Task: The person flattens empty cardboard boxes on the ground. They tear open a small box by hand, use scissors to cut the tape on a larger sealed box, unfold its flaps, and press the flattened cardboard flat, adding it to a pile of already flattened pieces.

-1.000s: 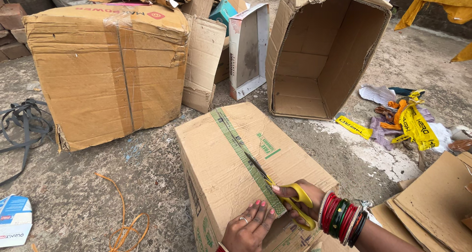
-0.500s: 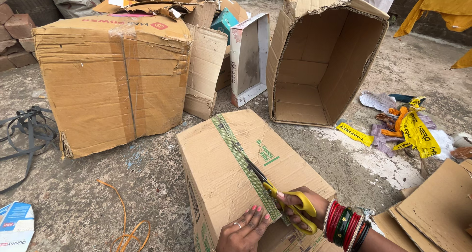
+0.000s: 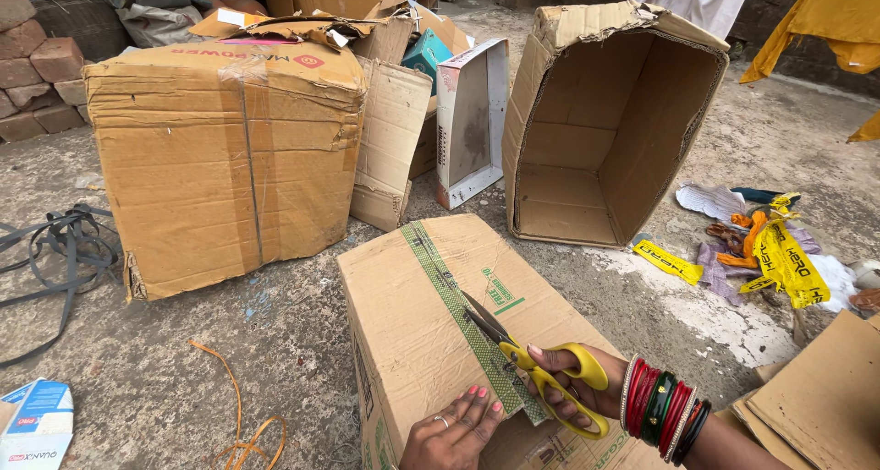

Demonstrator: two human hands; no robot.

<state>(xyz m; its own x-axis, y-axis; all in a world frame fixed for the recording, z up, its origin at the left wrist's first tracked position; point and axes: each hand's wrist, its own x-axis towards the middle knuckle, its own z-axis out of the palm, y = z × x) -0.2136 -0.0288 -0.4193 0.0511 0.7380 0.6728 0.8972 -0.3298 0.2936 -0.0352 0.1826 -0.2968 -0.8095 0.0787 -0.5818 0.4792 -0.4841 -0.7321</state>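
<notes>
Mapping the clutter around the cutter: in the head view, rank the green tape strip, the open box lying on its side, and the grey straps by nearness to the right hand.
From the right hand:
1. Green tape strip, just left, under the scissors.
2. Open box on its side, ahead.
3. Grey straps, far left on the ground.

The left hand (image 3: 454,431), nearest the cardboard box (image 3: 440,333), has pink-painted nails and a thin silver ring on one finger; the right hand (image 3: 573,398) has pink nails too; its wrist carries stacked bangles (image 3: 665,408), red, green, black, silver-edged.
</notes>
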